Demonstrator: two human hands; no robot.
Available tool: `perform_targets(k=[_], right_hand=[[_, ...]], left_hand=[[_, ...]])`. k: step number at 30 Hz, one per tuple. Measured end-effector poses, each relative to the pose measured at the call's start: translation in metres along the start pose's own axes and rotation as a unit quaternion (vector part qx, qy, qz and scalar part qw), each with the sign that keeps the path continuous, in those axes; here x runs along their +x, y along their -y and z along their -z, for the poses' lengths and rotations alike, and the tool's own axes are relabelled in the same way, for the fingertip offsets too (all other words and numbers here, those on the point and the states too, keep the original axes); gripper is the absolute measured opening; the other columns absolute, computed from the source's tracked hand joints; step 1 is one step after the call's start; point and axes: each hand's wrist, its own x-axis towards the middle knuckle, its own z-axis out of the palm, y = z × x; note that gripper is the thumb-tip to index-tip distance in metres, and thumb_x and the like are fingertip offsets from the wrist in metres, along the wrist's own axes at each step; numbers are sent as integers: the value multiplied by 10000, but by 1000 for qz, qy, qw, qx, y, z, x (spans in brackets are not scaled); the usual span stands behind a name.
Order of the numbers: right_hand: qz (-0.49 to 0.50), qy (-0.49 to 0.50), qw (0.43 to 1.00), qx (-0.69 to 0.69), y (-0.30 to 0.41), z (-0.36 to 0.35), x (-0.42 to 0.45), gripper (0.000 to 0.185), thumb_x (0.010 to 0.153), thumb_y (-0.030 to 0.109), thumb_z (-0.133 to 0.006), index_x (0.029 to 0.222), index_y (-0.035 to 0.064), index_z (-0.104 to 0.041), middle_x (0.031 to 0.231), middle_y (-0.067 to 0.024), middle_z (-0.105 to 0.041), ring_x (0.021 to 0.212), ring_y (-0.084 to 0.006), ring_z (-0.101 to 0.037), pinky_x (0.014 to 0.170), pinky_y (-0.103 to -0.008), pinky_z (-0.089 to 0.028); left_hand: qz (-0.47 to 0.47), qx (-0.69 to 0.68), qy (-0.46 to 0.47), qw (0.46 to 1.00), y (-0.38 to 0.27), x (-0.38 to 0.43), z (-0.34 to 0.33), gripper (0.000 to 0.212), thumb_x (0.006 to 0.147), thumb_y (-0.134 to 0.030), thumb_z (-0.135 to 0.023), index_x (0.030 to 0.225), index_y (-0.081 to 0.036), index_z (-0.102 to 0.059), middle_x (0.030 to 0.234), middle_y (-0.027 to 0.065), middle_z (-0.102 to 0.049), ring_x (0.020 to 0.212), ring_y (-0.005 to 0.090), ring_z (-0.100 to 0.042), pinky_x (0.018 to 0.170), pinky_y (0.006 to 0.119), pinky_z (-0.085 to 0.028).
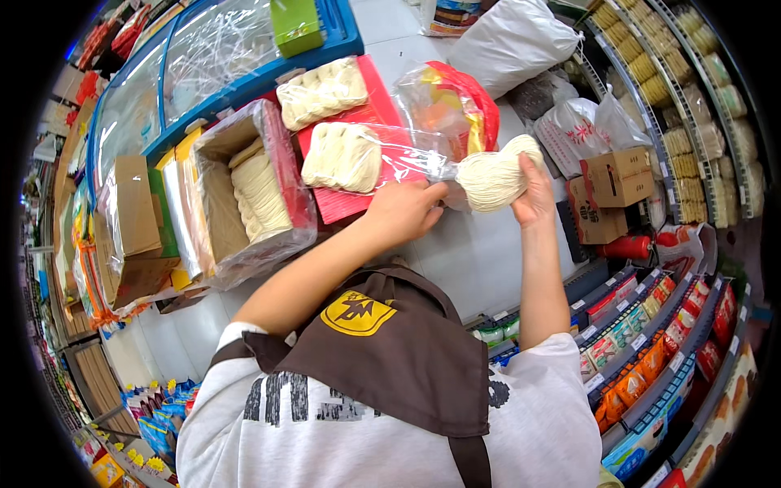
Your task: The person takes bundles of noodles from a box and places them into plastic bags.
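My right hand (pixel 532 186) holds a bundle of pale dried noodles (pixel 493 177) out to the right, fingers behind it and thumb on its edge. Beside it, my left hand (pixel 407 208) has its fingers curled on the gathered edge of a clear plastic bag (pixel 430 163). The bag stretches from the noodles on the left towards the bundle; exactly where it ends against the bundle I cannot tell. Several noodle bundles (pixel 343 157) lie under clear film on a red corrugated box (pixel 337 206). Behind them sits a wrapped pack of noodles (pixel 322 91).
A lined carton (pixel 213 213) holding more noodles (pixel 261 196) stands left, beside a blue-framed chest freezer (pixel 268 73). A red and clear bag (pixel 448 104) and a white sack (pixel 515 46) stand ahead. Shelves of noodles (pixel 677 146) and packets (pixel 634 341) line the right.
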Motion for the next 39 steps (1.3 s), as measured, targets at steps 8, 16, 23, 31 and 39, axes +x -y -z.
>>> perform_targets(k=[8,16,23,31,39], right_hand=[[70,-84,992,-57,-24,9,13,322,749,37,-663,1010,-29,-486,925,-107,-577,799,-185,-575,717,-306,-489],[96,-149,983,-40,-80,-30,27,257,748,35,-654,963,-21,-523,902,-85,-575,782,-158,-558,681,-281,-460],[73,-201,975,58,-104,-37,30,302,805,44,-564,1090,5,-472,1014,-108,-551,855,-229,-576,715,-370,-502],[53,-168,983,-58,-95,-54,18,298,799,31,-570,1081,-2,-480,992,-102,-563,819,-210,-583,701,-337,-505],[64,-182,974,-118,-111,-43,21,268,811,49,-562,1059,-15,-482,969,-105,-567,812,-204,-587,693,-322,-504]], left_hand=[[36,261,187,946,26,70,-41,263,789,-306,-523,775,-64,-627,726,127,-629,696,268,-625,579,382,-478],[134,161,21,978,28,38,-27,221,740,-105,-478,943,-21,-465,800,173,-587,677,340,-592,567,448,-464],[120,95,-54,987,16,16,-34,236,725,-65,-511,955,-80,-460,891,145,-519,696,322,-592,539,413,-478],[80,21,-75,994,23,6,-38,322,701,-32,-499,1012,-82,-431,797,108,-544,680,302,-581,512,398,-453],[112,-3,-60,992,25,10,-39,348,696,-69,-499,1019,-22,-377,773,184,-595,611,346,-577,502,431,-434]])
